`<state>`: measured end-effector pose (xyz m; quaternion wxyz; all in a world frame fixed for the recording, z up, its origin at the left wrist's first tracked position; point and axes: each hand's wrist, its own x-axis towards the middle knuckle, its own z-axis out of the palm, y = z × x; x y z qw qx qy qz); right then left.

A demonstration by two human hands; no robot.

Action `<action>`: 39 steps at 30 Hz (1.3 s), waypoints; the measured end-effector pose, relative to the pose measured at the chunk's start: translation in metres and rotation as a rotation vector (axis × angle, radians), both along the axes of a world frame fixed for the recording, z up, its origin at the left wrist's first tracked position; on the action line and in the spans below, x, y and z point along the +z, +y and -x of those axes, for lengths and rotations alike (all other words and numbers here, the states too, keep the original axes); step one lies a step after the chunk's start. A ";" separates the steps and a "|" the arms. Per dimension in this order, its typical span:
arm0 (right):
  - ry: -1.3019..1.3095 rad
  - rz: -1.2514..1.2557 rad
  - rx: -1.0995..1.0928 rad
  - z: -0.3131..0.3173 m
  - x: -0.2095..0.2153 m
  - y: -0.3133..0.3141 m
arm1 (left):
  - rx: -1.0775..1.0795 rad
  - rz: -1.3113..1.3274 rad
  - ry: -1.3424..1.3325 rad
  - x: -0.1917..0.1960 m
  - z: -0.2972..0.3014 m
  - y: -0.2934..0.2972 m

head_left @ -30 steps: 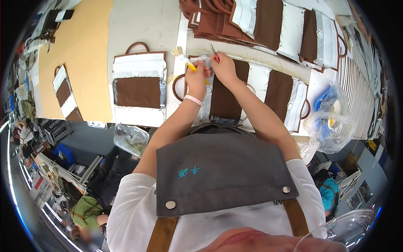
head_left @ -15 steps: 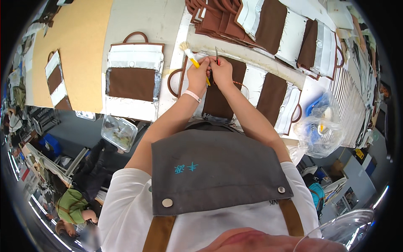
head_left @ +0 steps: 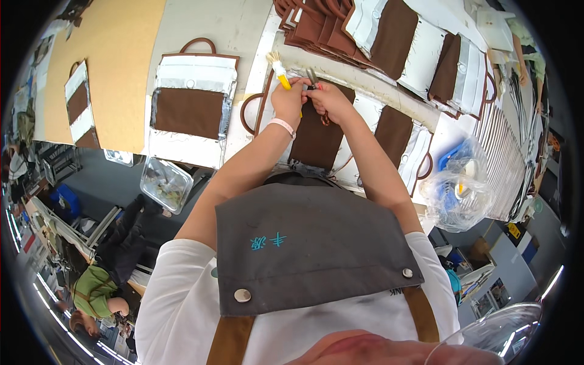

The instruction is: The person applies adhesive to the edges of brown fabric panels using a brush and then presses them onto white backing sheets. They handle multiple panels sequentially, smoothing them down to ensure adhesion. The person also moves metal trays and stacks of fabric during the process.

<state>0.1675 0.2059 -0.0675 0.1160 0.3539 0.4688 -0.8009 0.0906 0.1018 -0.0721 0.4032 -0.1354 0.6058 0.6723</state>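
Your left hand (head_left: pixel 288 102) grips a brush (head_left: pixel 282 77), right hand (head_left: pixel 331 102) scissors (head_left: pixel 312 76).
This close, best angle both tools clear of the brown panel (head_left: pixel 317 139).

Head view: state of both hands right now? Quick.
Left hand: closed, holding a yellow-handled brush, bristles up.
Right hand: closed, holding a metal-bladed tool; exact type can't be told.

Worktable (head_left: pixel 246 36), tan and pale surface.
On it: handled brown-and-white panels (head_left: pixel 320 143); brown stack (head_left: pixel 325 35), far side; clear plastic bag (head_left: pixel 457 210), right.
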 end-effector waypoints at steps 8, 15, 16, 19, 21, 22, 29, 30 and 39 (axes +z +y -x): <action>-0.042 -0.396 -0.090 -0.005 -0.006 0.001 | 0.037 0.139 0.031 0.003 -0.002 0.008; -0.142 -1.577 0.411 -0.005 0.010 0.002 | 0.016 0.132 -0.004 0.001 0.001 0.004; -0.139 -1.623 0.453 -0.005 0.009 0.004 | 0.011 0.122 -0.012 0.001 0.002 0.003; -0.092 -1.624 0.546 -0.005 0.007 0.009 | -0.006 0.115 -0.014 0.002 0.002 0.002; -0.048 -1.624 0.565 -0.005 0.003 0.011 | -0.009 0.108 -0.014 0.002 0.002 0.002; -0.026 -1.624 0.575 -0.004 0.001 0.012 | -0.005 0.099 -0.017 0.001 0.002 0.001; 0.043 -1.609 0.581 0.001 -0.001 0.012 | 0.002 0.084 -0.044 0.004 0.003 0.001; 0.052 -1.608 0.583 0.002 0.002 0.012 | 0.002 0.082 -0.045 0.003 0.003 0.001; 0.042 -1.587 0.630 0.009 0.001 0.017 | 0.014 0.083 -0.071 0.000 0.004 0.002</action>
